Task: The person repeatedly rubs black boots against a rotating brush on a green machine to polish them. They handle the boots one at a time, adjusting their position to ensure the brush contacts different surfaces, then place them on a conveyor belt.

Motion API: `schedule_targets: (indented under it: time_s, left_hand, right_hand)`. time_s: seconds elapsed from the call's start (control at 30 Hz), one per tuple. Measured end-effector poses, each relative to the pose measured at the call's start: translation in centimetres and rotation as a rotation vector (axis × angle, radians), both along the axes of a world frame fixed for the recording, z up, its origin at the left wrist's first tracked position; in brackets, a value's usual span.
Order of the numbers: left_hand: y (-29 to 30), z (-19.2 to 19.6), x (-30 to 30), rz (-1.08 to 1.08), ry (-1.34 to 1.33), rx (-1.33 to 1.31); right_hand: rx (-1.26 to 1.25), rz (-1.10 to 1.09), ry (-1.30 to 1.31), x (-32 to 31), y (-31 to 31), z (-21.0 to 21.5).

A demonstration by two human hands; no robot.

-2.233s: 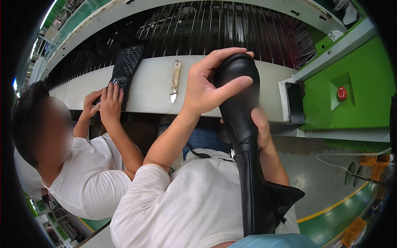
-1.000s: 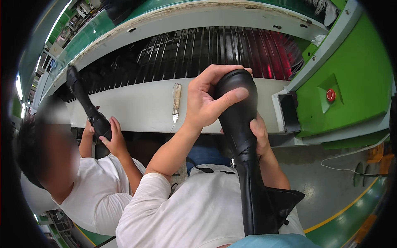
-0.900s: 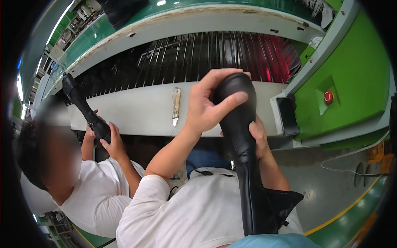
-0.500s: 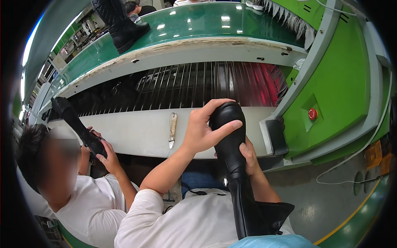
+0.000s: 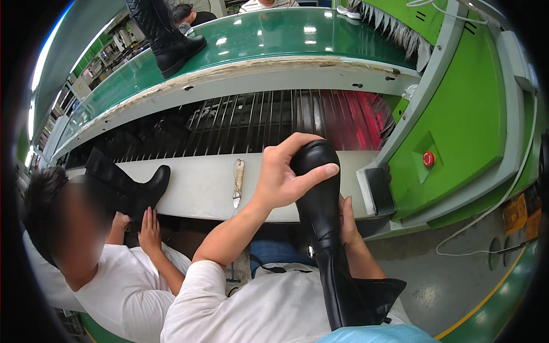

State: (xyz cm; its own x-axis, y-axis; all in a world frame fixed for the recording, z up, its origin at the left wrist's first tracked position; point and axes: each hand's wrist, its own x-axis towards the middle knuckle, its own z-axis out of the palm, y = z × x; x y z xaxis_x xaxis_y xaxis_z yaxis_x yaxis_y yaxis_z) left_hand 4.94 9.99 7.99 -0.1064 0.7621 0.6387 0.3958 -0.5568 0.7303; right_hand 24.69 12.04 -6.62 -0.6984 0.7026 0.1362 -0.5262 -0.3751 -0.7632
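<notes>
A tall black leather boot (image 5: pixel 320 214) is held toe up in front of my chest, its shaft running down toward my lap and its top flaring to the right. My left hand (image 5: pixel 286 177) is closed around the toe, thumb across the near side and fingers over the tip. Along the boot's right side, my right hand (image 5: pixel 349 223) holds it at the foot; most of its fingers are hidden behind the leather. A small knife (image 5: pixel 238 182) with a pale, wrapped-looking handle lies on the white ledge (image 5: pixel 194 197) to the left of my left hand.
Beyond the ledge runs a metal roller conveyor (image 5: pixel 246 123), with a green belt (image 5: pixel 263 37) above carrying another black boot (image 5: pixel 171 48). A green machine (image 5: pixel 463 126) with a red button (image 5: pixel 429 159) stands right. At left, a co-worker (image 5: pixel 126 274) handles a black boot (image 5: pixel 134 188).
My left hand keeps its grip on the toe. My right thumb has straightened upward beside the boot. The co-worker's boot has turned sideways, toe to the right, over the ledge.
</notes>
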Motion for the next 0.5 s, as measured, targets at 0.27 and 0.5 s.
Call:
schedule_targets:
  time_s: [0.27, 0.5]
  left_hand:
    - [-0.7, 1.6, -1.1, 0.050, -0.189, 0.089]
    - [-1.0, 0.6, -0.6, -0.023, -0.322, 0.090]
  right_hand:
    - [0.535, -0.313, -0.314, -0.3, 0.4, -6.1]
    - [0.831, -0.762, -0.472, 0.0, 0.3, -5.3]
